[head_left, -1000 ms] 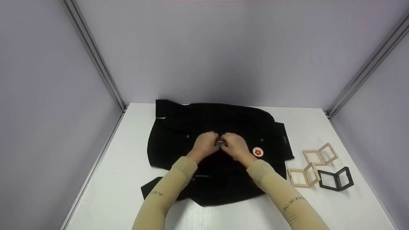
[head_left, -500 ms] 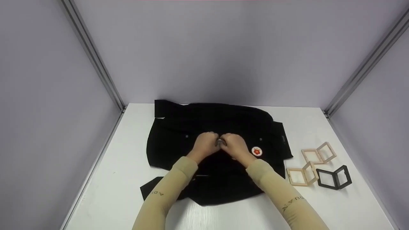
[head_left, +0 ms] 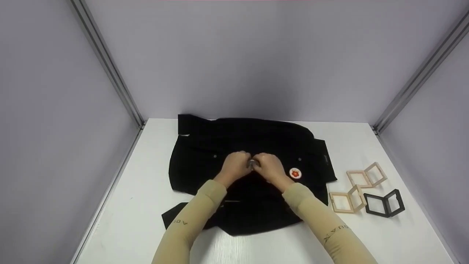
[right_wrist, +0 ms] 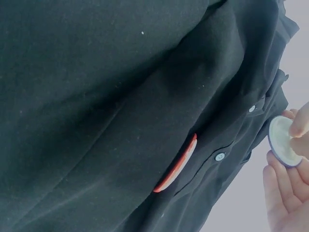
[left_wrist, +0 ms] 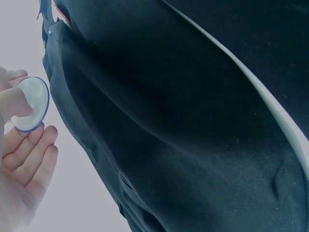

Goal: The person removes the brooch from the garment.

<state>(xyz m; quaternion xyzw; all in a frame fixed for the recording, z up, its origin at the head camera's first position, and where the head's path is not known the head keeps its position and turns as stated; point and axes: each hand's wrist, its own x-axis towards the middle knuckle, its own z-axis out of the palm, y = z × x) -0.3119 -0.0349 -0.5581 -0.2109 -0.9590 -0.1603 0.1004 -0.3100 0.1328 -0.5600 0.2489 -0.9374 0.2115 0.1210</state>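
My left hand [head_left: 235, 165] and right hand [head_left: 269, 167] meet above the middle of a black shirt [head_left: 199, 154] spread on the white table. Between them they pinch a small round pin badge, seen nearly edge-on from the head. In the left wrist view a thumb presses on the badge's pale face [left_wrist: 37, 99], which has a blue rim. Thumb and fingers also pinch the disc [right_wrist: 280, 137] in the right wrist view. Its other side is hidden. A white round badge with a red flower [head_left: 295, 173] sits on the shirt, right of my right hand.
Two pale hinged frames [head_left: 331, 201] and a black hinged frame [head_left: 384, 211] stand unfolded at the table's right. Small pale buttons [right_wrist: 220, 157] dot the shirt. A grey-white panel [head_left: 234, 66] rises behind the table [head_left: 135, 190], with side panels left and right.
Both hands keep their place and grip on the badge. The badge's visible edge between the fingers shifts very slightly.
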